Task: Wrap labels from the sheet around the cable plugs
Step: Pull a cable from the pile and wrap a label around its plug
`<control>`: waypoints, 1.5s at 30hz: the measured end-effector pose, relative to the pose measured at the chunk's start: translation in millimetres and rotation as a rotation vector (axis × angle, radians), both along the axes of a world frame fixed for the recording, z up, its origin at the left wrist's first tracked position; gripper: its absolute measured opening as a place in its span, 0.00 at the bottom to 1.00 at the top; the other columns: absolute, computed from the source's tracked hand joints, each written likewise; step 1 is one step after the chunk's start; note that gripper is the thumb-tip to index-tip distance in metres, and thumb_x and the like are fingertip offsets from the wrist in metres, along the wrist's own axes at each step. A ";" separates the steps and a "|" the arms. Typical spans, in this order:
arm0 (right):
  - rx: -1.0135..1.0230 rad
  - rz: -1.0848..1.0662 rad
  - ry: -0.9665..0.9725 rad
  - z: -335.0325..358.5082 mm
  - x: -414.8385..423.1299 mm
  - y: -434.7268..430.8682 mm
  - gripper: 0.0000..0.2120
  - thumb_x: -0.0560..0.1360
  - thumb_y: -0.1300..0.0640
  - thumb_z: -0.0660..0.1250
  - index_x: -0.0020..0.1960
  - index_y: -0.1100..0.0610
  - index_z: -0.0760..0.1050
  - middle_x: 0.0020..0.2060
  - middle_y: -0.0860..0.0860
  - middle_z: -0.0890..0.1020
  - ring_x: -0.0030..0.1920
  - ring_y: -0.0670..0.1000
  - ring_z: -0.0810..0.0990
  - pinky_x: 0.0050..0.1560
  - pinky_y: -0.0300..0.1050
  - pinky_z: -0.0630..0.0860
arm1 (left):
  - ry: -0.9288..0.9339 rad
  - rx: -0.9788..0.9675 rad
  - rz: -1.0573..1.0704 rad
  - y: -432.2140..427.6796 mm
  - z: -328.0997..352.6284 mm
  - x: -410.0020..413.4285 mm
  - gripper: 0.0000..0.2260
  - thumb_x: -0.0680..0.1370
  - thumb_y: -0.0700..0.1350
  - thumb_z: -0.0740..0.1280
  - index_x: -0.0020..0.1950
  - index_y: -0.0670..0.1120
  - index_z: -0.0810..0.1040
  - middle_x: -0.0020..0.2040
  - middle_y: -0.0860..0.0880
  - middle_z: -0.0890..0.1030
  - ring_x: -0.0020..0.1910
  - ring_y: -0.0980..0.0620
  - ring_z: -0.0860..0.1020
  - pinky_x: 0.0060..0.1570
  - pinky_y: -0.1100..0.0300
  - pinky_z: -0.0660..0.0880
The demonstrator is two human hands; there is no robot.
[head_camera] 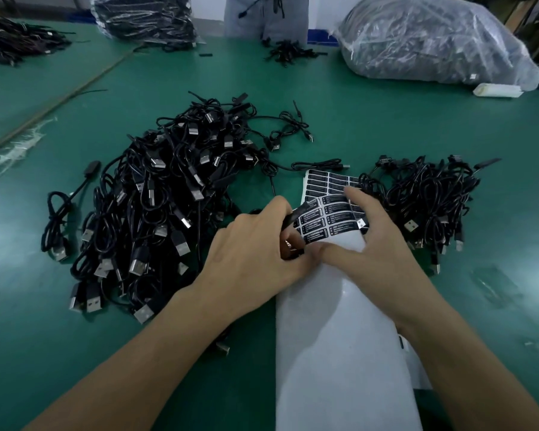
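The left hand (255,247) pinched a black cable plug (296,213) against the edge of the label sheet (330,222). The right hand (377,244) gripped the sheet's curled-up end between thumb and forefinger (its white lower part lay flat). The sheet sat on the green worktop (386,126) between a large cable heap (168,197) and a smaller one (427,197).

Your green tabletop (386,126) carries a big heap of black cables (156,206) left of the middle and a smaller heap (427,200) toward the right edge. Between them, running to the near edge, lies the label sheet (339,337). Along the far edge you have a bulging clear bag (433,38) at the right corner, a white roll (497,90) just beside it, and a wrapped bundle (143,17) further left.
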State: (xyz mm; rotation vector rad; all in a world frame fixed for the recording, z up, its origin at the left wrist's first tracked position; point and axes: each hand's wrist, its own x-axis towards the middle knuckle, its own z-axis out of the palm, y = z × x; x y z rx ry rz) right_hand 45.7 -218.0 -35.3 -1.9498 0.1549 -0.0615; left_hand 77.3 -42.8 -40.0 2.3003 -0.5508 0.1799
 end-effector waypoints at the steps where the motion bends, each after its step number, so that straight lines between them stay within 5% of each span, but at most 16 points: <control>1: -0.010 0.002 -0.011 -0.7 -0.1 -0.1 0.40 0.71 0.52 0.77 0.76 0.36 0.59 0.71 0.33 0.65 0.70 0.39 0.65 0.68 0.43 0.63 | 0.000 -0.001 -0.003 0.1 -0.4 0.4 0.20 0.70 0.65 0.70 0.40 0.58 0.60 0.40 0.64 0.83 0.36 0.62 0.79 0.34 0.54 0.76; 4: 0.001 -0.031 -0.047 -0.5 0.5 -1.2 0.38 0.74 0.57 0.75 0.74 0.35 0.61 0.70 0.33 0.65 0.66 0.35 0.66 0.64 0.36 0.62 | -0.015 -0.001 0.000 1.2 -1.8 2.3 0.22 0.70 0.60 0.75 0.38 0.59 0.60 0.39 0.61 0.82 0.35 0.61 0.80 0.36 0.52 0.78; 8: 0.114 -0.058 -0.036 2.3 0.4 -3.0 0.39 0.75 0.60 0.74 0.75 0.35 0.59 0.73 0.39 0.68 0.72 0.48 0.70 0.72 0.57 0.68 | -0.041 -0.037 -0.010 1.9 -2.5 2.3 0.23 0.70 0.56 0.77 0.38 0.59 0.60 0.40 0.59 0.81 0.36 0.59 0.81 0.36 0.50 0.79; 12: 0.147 -0.067 -0.002 2.3 0.0 -1.7 0.38 0.76 0.59 0.74 0.75 0.33 0.59 0.74 0.41 0.67 0.72 0.53 0.70 0.71 0.61 0.69 | -0.060 -0.056 -0.002 1.9 -2.5 1.6 0.22 0.70 0.55 0.77 0.38 0.58 0.61 0.40 0.58 0.82 0.37 0.58 0.82 0.37 0.50 0.80; 16: 0.128 -0.070 0.001 0.3 0.6 -0.4 0.37 0.75 0.57 0.74 0.75 0.35 0.60 0.70 0.38 0.71 0.69 0.47 0.73 0.70 0.57 0.71 | -0.065 -0.018 0.005 1.0 -2.9 0.7 0.22 0.71 0.56 0.76 0.38 0.58 0.60 0.40 0.59 0.82 0.37 0.58 0.81 0.36 0.51 0.79; 22: 0.025 -0.001 0.022 -3.7 2.5 0.9 0.43 0.68 0.49 0.79 0.76 0.38 0.60 0.73 0.44 0.71 0.73 0.51 0.70 0.72 0.59 0.68 | -0.076 -0.008 0.015 -0.3 -2.0 0.2 0.22 0.71 0.58 0.75 0.38 0.56 0.60 0.40 0.60 0.81 0.36 0.57 0.80 0.35 0.50 0.78; 33: 0.105 -0.065 0.006 -2.1 2.5 -3.1 0.38 0.75 0.58 0.74 0.77 0.39 0.58 0.70 0.42 0.73 0.68 0.50 0.74 0.69 0.59 0.71 | -0.065 -0.004 0.021 1.8 -2.0 1.6 0.18 0.71 0.59 0.75 0.41 0.56 0.66 0.38 0.59 0.78 0.36 0.59 0.77 0.35 0.52 0.78; 39: 0.097 0.001 0.034 -1.0 2.8 -1.1 0.39 0.77 0.56 0.72 0.79 0.37 0.55 0.76 0.42 0.66 0.75 0.50 0.66 0.74 0.60 0.66 | -0.059 0.019 0.005 1.4 -1.5 0.9 0.20 0.71 0.58 0.75 0.39 0.56 0.62 0.39 0.56 0.77 0.36 0.55 0.76 0.34 0.53 0.75; 45: 0.136 -0.039 0.017 -1.4 3.3 1.1 0.35 0.75 0.60 0.73 0.75 0.40 0.63 0.66 0.43 0.77 0.64 0.50 0.78 0.67 0.58 0.74 | -0.067 -0.013 -0.011 1.9 -0.7 0.7 0.19 0.70 0.59 0.75 0.42 0.51 0.69 0.39 0.54 0.77 0.38 0.52 0.76 0.36 0.49 0.76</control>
